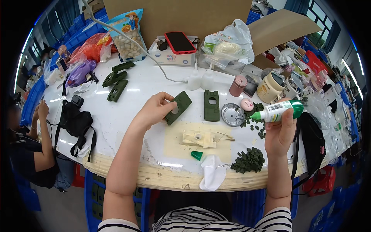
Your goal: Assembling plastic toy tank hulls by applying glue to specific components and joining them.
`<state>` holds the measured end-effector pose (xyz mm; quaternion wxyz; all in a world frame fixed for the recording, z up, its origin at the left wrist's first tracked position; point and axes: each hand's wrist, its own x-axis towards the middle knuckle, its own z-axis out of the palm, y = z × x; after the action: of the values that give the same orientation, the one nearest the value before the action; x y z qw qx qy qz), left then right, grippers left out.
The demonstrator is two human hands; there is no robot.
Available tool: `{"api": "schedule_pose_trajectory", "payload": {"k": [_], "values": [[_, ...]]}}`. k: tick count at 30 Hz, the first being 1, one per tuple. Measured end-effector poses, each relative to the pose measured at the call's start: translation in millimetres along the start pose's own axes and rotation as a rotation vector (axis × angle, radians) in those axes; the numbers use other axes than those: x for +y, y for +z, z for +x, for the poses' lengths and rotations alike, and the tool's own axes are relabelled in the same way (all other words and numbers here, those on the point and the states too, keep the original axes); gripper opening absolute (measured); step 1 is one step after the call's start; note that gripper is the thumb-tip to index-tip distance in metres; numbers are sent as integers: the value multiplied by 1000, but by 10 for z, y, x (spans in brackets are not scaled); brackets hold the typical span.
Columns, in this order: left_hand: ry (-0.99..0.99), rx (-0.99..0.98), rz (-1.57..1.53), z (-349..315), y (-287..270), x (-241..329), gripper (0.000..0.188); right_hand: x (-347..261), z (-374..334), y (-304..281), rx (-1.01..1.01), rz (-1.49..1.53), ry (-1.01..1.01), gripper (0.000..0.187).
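Observation:
Tilted above the table, a dark green plastic hull piece with a round hole is pinched in my left hand. My right hand grips a white glue bottle with green ends, its nozzle pointing left. Between them a similar hull piece lies flat, beside a round metal lid. Nearer me sits a cream-coloured block on a yellowish sheet. A green cap and a white cloth lie by the front edge. Small green parts form a pile left of my right wrist.
More green hull pieces lie at the back left. A black harness bag rests on the left side. Behind stand a plastic box with a red-cased phone, a pink tin and a cream mug. Another person sits at left.

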<state>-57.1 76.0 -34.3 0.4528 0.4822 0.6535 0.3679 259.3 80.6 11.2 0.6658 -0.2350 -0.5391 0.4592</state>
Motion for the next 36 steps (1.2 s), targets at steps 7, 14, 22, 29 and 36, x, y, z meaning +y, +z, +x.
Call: {"api": "schedule_pose_trajectory", "payload": {"k": [7, 14, 22, 29, 36], "values": [[287, 217, 351, 115, 115, -160, 29, 9, 9, -4, -36, 13, 0, 34], [295, 310, 454, 89, 235, -129, 27, 30, 6, -9, -59, 5, -6, 34], [295, 364, 561, 22, -2, -19, 21, -3, 14, -18, 83, 5, 46, 36], [332, 970, 1074, 723, -1493, -407, 60, -32, 57, -9, 96, 37, 55, 37], [-149, 539, 1021, 1102, -1827, -348, 72, -54, 35, 1, 50, -38, 57, 39]]}}
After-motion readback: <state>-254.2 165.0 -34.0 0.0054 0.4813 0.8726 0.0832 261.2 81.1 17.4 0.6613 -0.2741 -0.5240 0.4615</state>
